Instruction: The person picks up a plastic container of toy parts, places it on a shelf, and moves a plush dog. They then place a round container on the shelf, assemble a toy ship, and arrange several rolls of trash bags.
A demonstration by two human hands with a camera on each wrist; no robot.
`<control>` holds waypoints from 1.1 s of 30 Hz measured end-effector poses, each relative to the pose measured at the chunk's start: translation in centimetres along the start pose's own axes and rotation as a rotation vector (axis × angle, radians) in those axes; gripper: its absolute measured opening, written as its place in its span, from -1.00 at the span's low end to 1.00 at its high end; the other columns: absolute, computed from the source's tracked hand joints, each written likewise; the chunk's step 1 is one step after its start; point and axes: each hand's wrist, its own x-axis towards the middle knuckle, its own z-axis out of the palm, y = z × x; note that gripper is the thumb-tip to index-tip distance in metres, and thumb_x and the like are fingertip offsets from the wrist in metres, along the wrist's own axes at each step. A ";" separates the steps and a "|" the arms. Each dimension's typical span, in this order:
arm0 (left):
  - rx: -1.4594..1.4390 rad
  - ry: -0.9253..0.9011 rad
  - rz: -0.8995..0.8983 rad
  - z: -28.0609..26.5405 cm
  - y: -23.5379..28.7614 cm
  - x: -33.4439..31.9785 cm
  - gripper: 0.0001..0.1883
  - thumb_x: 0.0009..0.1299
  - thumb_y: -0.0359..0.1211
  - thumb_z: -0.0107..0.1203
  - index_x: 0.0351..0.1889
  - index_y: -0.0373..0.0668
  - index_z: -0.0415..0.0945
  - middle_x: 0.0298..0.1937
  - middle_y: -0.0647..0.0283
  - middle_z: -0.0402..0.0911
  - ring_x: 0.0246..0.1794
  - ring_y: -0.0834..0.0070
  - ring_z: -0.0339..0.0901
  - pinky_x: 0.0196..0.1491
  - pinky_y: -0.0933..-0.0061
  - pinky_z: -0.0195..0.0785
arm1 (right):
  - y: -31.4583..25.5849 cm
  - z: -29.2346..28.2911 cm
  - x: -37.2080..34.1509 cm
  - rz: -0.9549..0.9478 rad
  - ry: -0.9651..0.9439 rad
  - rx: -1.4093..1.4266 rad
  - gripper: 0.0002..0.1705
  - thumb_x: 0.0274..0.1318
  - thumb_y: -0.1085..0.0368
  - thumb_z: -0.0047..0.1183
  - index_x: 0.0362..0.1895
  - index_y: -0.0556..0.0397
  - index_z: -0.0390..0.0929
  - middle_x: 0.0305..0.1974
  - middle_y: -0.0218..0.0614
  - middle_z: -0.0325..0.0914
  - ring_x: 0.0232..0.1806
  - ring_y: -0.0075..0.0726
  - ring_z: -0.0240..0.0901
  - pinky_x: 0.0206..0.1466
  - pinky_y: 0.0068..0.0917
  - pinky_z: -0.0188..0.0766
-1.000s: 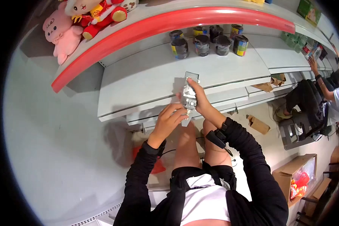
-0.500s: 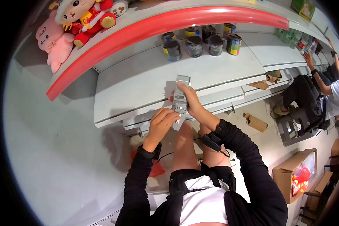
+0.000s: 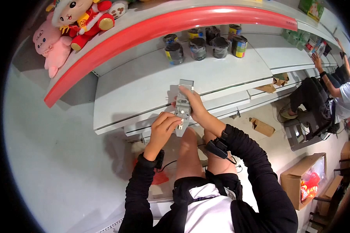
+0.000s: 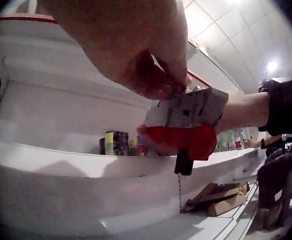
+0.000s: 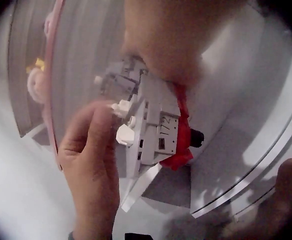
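A grey device (image 3: 183,101) is held above the shelf's front edge, gripped around its side by my right hand (image 3: 198,106). My left hand (image 3: 161,130) is at its near end, thumb and fingertips pinched together by small white parts (image 5: 125,134). In the right wrist view, the device (image 5: 156,125) is marked "172", with red material (image 5: 182,152) and a black stub (image 5: 197,138) beneath. The left wrist view has my left hand (image 4: 131,45) over the device (image 4: 191,109); what its fingertips touch is partly hidden.
Several black-wrapped cans (image 3: 198,48) stand at the back of the white shelf (image 3: 144,85). Plush toys (image 3: 52,48) sit on the red-edged upper shelf. At the right are a seated person (image 3: 344,97), flattened cardboard (image 3: 262,127) and an open carton (image 3: 293,182) on the floor.
In the head view, both hands and the device have shifted left and slightly down, along with much of the scene. My right hand keeps its grip, and my left stays at the device's near end.
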 end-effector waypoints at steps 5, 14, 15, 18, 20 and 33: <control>-0.036 0.009 -0.059 0.0 0.1 0.1 -0.90 0.09 -0.52 0.16 -0.41 -0.24 0.53 -0.43 0.28 0.48 -0.42 0.43 0.44 -0.36 0.51 0.31 | -0.1 0.1 0.1 -0.006 0.026 -0.009 -0.50 -0.06 0.00 0.11 -0.19 0.11 0.33 -0.40 -0.21 0.43 -0.44 -0.25 0.48 -0.40 -0.42 0.47; -0.052 0.002 -0.076 -0.2 0.2 0.3 -0.94 0.15 -0.52 0.11 -0.40 -0.25 0.50 -0.43 0.26 0.46 -0.45 0.42 0.44 -0.39 0.52 0.30 | 0.0 0.3 0.3 0.017 0.020 -0.014 -0.50 -0.07 0.00 0.12 -0.20 0.12 0.35 -0.41 -0.22 0.44 -0.44 -0.26 0.47 -0.39 -0.42 0.46; -0.056 -0.003 -0.080 -0.2 0.1 0.3 -0.94 0.15 -0.52 0.10 -0.41 -0.26 0.50 -0.43 0.26 0.46 -0.45 0.42 0.44 -0.39 0.52 0.30 | 0.0 0.3 0.3 0.020 0.021 -0.015 -0.50 -0.07 0.00 0.12 -0.20 0.13 0.35 -0.41 -0.22 0.44 -0.45 -0.26 0.47 -0.39 -0.42 0.46; -0.056 -0.009 -0.081 -0.3 0.0 0.2 -0.94 0.16 -0.52 0.09 -0.41 -0.28 0.49 -0.43 0.25 0.46 -0.45 0.42 0.44 -0.39 0.52 0.30 | 0.1 0.4 0.4 0.013 0.017 -0.023 -0.51 -0.07 0.01 0.12 -0.20 0.13 0.35 -0.41 -0.22 0.44 -0.45 -0.27 0.47 -0.38 -0.41 0.46; -0.046 0.001 -0.070 -0.3 0.0 0.1 -0.95 0.17 -0.52 0.09 -0.40 -0.28 0.49 -0.42 0.25 0.46 -0.46 0.42 0.44 -0.39 0.53 0.30 | 0.2 0.3 0.4 -0.002 0.019 -0.037 -0.51 -0.07 0.01 0.12 -0.20 0.13 0.35 -0.42 -0.22 0.44 -0.45 -0.27 0.47 -0.38 -0.41 0.46; -0.048 0.118 -0.101 -0.1 0.0 -0.4 -0.93 0.18 -0.54 0.09 -0.38 -0.29 0.47 -0.40 0.26 0.49 -0.49 0.49 0.45 -0.43 0.60 0.32 | 0.1 1.1 0.8 0.023 0.047 -0.051 -0.51 -0.08 0.05 0.14 -0.21 0.16 0.34 -0.41 -0.21 0.44 -0.46 -0.26 0.46 -0.39 -0.38 0.47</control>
